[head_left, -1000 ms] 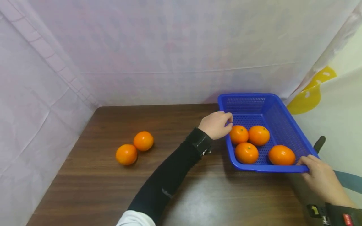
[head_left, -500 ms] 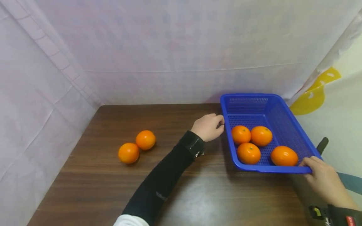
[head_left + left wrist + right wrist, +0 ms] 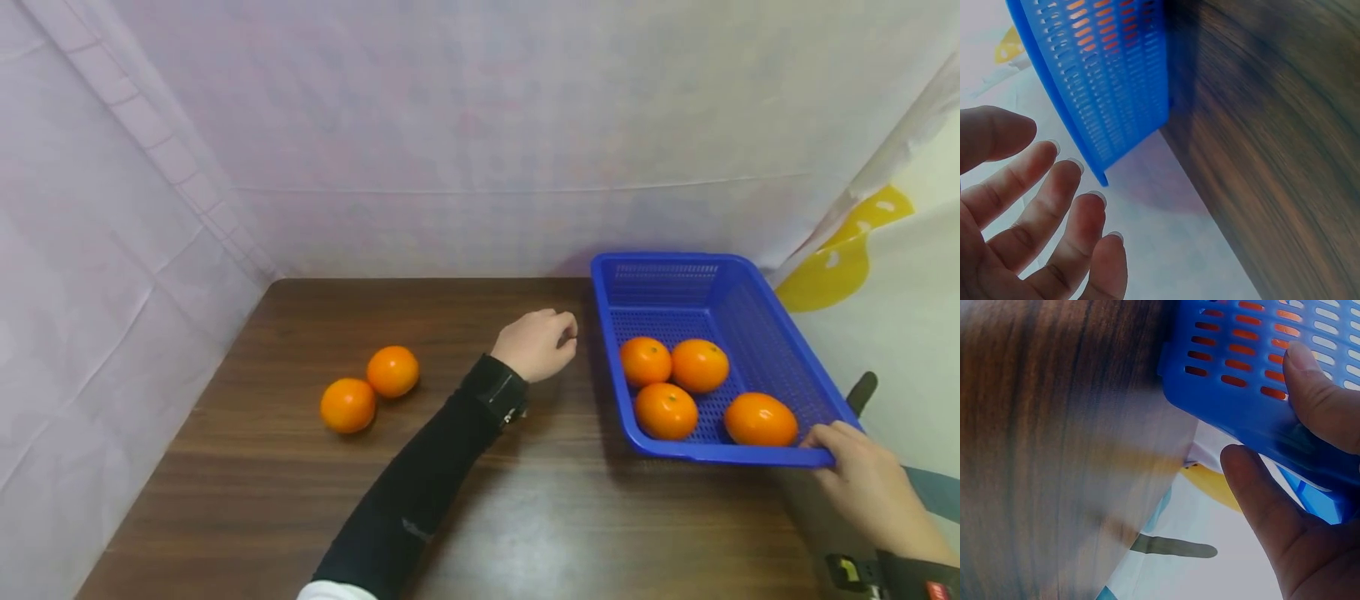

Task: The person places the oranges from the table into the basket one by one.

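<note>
In the head view I have a blue plastic basket (image 3: 765,350) at the right of the frame, a shallow box with rounded corners, a smooth rim and a perforated floor. Four oranges (image 3: 700,366) lie in it, round and glossy: three clustered toward its left side, the fourth set apart by the near rim. The right hand (image 3: 873,487), at the lower right, grips the near right corner of the basket, its fingers curled over the rim. Near the middle, I see the left hand (image 3: 534,343) above the brown wood-grain table (image 3: 247,500), apart from the basket, its fingers loosely bent and holding nothing; a black sleeve (image 3: 397,508) covers that forearm. Left of centre, two oranges (image 3: 348,406) sit side by side on the table. A pale, creased cloth (image 3: 450,125) hangs behind, and a yellow patch (image 3: 828,275) shows at the right.

In the left wrist view I see slightly bent, spread fingers at the lower left, clear of the slotted basket wall, with orange showing through its openings.

In the right wrist view, at the right, the thumb presses the slotted outer wall while a finger reaches beneath the rim; the other fingers I cannot make out.
</note>
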### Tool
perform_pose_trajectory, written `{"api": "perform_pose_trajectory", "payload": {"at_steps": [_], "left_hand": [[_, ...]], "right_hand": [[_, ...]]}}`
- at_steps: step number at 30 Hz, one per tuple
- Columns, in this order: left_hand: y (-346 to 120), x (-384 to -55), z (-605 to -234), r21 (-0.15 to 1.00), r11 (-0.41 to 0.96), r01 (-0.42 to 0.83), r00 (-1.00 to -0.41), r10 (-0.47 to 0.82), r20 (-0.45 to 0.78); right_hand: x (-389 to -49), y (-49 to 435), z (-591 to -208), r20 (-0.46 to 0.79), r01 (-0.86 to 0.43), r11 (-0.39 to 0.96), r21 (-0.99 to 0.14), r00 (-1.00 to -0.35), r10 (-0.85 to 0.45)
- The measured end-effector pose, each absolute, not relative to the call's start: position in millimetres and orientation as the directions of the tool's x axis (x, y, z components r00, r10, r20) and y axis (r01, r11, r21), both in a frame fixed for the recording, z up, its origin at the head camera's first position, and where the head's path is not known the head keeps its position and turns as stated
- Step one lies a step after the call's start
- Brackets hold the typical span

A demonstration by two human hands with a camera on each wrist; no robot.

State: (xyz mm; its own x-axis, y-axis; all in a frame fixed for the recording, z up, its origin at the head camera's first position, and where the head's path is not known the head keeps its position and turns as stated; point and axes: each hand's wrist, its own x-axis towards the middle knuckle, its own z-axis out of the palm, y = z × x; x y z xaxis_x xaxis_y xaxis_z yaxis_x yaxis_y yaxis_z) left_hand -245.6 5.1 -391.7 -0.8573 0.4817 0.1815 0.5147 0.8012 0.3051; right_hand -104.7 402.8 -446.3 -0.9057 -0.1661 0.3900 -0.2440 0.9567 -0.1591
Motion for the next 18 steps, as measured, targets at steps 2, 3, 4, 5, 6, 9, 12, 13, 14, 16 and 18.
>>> {"api": "perform_pose_trajectory", "payload": {"at_steps": [2,3,4,5,6,9,12,13,14,16,18], "left_hand": [[2,-245,-393,0.303,0.805,0.511,-0.86,0.477,0.184],[1,-245,-394,0.303,0.806,0.509,-0.861,0.475,0.183],[0,-245,-394,0.303,0.807,0.507,-0.862,0.474,0.181],[-2,-244,-395,0.305,0.806,0.507,-0.862,0.474,0.179],[-3,-244,-396,0.307,0.806,0.506,-0.862,0.474,0.177],[-7,-243,-397,0.314,0.807,0.499,-0.866,0.471,0.167],[-13,-242,-398,0.32,0.811,0.489,-0.872,0.462,0.162],[-14,-242,-399,0.321,0.813,0.486,-0.874,0.459,0.162],[-16,-242,-399,0.321,0.815,0.482,-0.876,0.455,0.16],[-20,-242,-400,0.319,0.819,0.477,-0.879,0.45,0.159],[-23,-242,-401,0.321,0.822,0.471,-0.882,0.445,0.155]], "right_hand": [[-105,404,-447,0.397,-0.251,0.955,-0.156,-0.901,-0.172],[-104,404,-447,0.397,-0.253,0.955,-0.156,-0.901,-0.173],[-104,404,-447,0.397,-0.254,0.954,-0.156,-0.901,-0.175],[-104,404,-447,0.4,-0.256,0.954,-0.155,-0.899,-0.176],[-105,403,-447,0.401,-0.256,0.954,-0.154,-0.899,-0.176],[-105,402,-446,0.401,-0.248,0.957,-0.151,-0.9,-0.17],[-105,402,-446,0.397,-0.241,0.958,-0.154,-0.903,-0.163],[-105,402,-446,0.396,-0.239,0.959,-0.155,-0.904,-0.162],[-104,402,-446,0.395,-0.24,0.958,-0.155,-0.904,-0.163],[-104,403,-446,0.393,-0.242,0.958,-0.155,-0.905,-0.165],[-104,403,-447,0.393,-0.245,0.957,-0.157,-0.904,-0.167]]}}
